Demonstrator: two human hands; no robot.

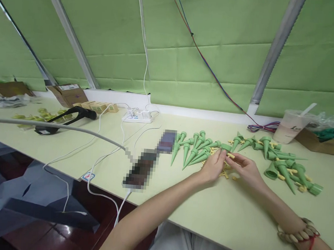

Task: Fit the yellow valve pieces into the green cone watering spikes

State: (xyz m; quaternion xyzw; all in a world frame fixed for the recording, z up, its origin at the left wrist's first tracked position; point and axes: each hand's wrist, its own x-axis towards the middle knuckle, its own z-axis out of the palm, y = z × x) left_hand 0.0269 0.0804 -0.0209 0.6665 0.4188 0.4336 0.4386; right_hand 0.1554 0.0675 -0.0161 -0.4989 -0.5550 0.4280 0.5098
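My left hand (213, 166) is closed around a green plastic watering spike (225, 147), its wide round end showing above the fingers. My right hand (246, 170) meets it from the right, pinching a small yellow plastic peg (230, 155) against the spike's side. Whether the peg sits in the spike cannot be made out. Loose yellow pegs (224, 173) lie under and between the hands. To the left, several green spikes (193, 154) rest in rows; to the right is a looser pile of green spikes (286, 175) mixed with yellow pegs.
A plastic cup with a straw (290, 127) stands at the back right beside a cardboard box (321, 143). Two blurred dark phone-like slabs (142, 168) lie left of the spikes. White cables trail from a power strip (141, 116) over the table's front edge. A black strapped device (78, 114) lies farther left.
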